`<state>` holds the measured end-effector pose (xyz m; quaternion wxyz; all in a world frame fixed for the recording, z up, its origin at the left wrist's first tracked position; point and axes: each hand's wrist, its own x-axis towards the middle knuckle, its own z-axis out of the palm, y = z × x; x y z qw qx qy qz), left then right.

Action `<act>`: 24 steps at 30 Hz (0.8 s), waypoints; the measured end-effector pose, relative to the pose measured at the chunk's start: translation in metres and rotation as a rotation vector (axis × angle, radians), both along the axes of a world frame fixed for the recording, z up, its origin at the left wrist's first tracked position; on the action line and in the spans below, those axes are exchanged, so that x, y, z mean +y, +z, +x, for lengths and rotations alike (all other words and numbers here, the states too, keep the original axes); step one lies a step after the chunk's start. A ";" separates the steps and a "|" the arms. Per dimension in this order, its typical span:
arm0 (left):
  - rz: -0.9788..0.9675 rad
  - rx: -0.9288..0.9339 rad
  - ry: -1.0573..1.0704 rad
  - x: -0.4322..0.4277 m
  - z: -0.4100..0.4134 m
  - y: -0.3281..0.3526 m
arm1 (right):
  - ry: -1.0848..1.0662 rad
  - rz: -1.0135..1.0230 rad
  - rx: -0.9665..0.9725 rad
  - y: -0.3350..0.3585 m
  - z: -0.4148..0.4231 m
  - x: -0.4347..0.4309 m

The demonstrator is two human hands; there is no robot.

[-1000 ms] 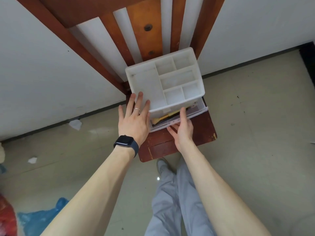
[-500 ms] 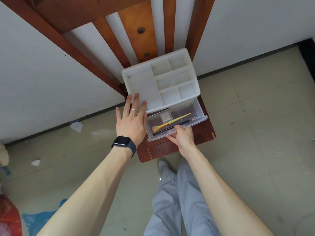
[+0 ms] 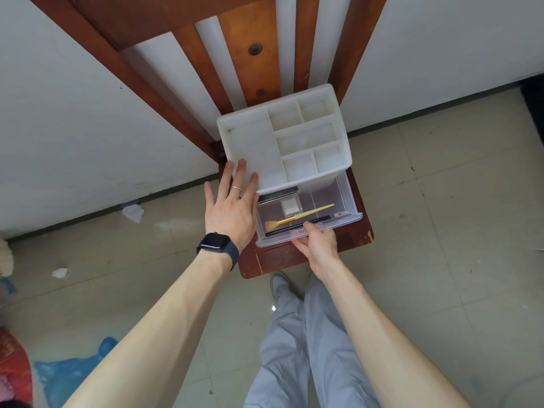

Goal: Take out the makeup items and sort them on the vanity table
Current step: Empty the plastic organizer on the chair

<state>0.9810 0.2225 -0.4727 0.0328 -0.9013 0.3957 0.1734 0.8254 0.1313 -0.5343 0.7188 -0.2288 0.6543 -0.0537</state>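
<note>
- Head view, hands: your left hand [image 3: 231,207] is spread flat with straight fingers. The fingertips press on the front-left corner of the white organiser [image 3: 253,148]; it grips nothing.
- Your right hand [image 3: 316,245] pinches the front lip of the clear drawer [image 3: 348,198]: thumb over the top edge, fingers curled underneath.
- Drawer: it stands open at the organiser's base, sticking out toward you, approx. half its length showing.
- Makeup items, all inside the drawer: a yellow-handled brush [image 3: 306,214] lies diagonally, bristles to the left.
- A black pencil [image 3: 282,230] lies just beside the brush, along the front wall, and your right thumb tip is next to it.
- A small square case [image 3: 290,206] sits behind the brush. A flat metallic item [image 3: 278,197] sits at the back-left, partly hidden under the organiser; can't tell what it is.
- Organiser top: one big compartment on the left, smaller ones on the right.
- Support: the organiser sits on a red-brown wooden seat [image 3: 357,231] with a slatted back, against a white wall.
- Misc.: dark watch [image 3: 216,241] on your left wrist, ring [image 3: 236,188] on a left finger.
- Lower down: grey trousers [image 3: 294,348] and one shoe [image 3: 278,285] on the tiled floor.
- Left side of the floor: paper scraps [image 3: 134,212] near the wall, blue plastic bag [image 3: 67,375] at the bottom.
</note>
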 end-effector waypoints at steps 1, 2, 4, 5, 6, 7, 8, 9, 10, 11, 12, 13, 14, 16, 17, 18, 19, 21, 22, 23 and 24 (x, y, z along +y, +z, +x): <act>0.000 -0.004 -0.003 0.001 -0.001 0.000 | 0.011 -0.006 0.008 -0.001 -0.001 0.001; 0.000 -0.007 -0.005 0.001 -0.001 0.000 | 0.028 -0.012 0.013 -0.001 -0.001 0.001; -0.005 -0.004 -0.003 0.001 -0.002 0.000 | 0.060 -0.021 0.012 -0.001 -0.003 0.001; -0.013 -0.002 0.001 0.000 -0.002 0.000 | 0.075 -0.024 0.002 0.001 -0.005 0.001; -0.022 -0.001 0.006 0.000 -0.002 -0.001 | 0.095 -0.026 -0.009 0.003 -0.007 -0.001; -0.031 -0.001 0.010 -0.001 -0.002 -0.001 | 0.117 -0.024 -0.015 0.007 -0.010 -0.002; -0.045 -0.003 0.013 -0.001 -0.002 -0.002 | 0.139 -0.020 -0.019 0.010 -0.013 -0.003; -0.059 -0.006 0.017 0.000 -0.003 -0.003 | 0.166 -0.017 -0.023 0.014 -0.017 -0.005; -0.069 -0.009 0.017 0.000 -0.003 -0.003 | 0.199 -0.018 -0.025 0.018 -0.022 -0.006; -0.076 -0.012 0.011 0.001 -0.004 -0.004 | 0.237 -0.023 -0.023 0.023 -0.027 -0.007; -0.084 -0.015 0.000 0.002 -0.004 -0.004 | 0.278 -0.030 -0.019 0.027 -0.033 -0.009; -0.096 -0.017 -0.013 0.002 -0.005 -0.003 | 0.321 -0.038 -0.014 0.032 -0.039 -0.011; -0.116 -0.017 -0.022 0.002 -0.005 -0.002 | 0.364 -0.046 -0.009 0.037 -0.046 -0.013; -0.179 -0.013 -0.027 0.004 -0.007 0.001 | 0.463 -0.082 0.014 0.048 -0.056 -0.017; -0.215 -0.016 -0.030 0.005 -0.010 0.003 | 0.522 -0.114 0.034 0.054 -0.061 -0.020; -0.254 -0.023 -0.034 0.007 -0.013 0.005 | 0.580 -0.157 0.055 0.060 -0.065 -0.023; -0.300 -0.030 -0.035 0.008 -0.016 0.007 | 0.634 -0.209 0.068 0.066 -0.067 -0.026; -0.389 -0.017 -0.031 0.011 -0.027 0.009 | 0.731 -0.341 0.085 0.078 -0.068 -0.032; -0.416 0.015 -0.028 0.012 -0.033 0.009 | 0.782 -0.430 0.101 0.083 -0.067 -0.036; -0.422 0.060 -0.027 0.012 -0.039 0.008 | 0.838 -0.534 0.125 0.086 -0.064 -0.040; -0.401 0.111 -0.026 0.012 -0.046 0.008 | 0.903 -0.650 0.147 0.088 -0.060 -0.045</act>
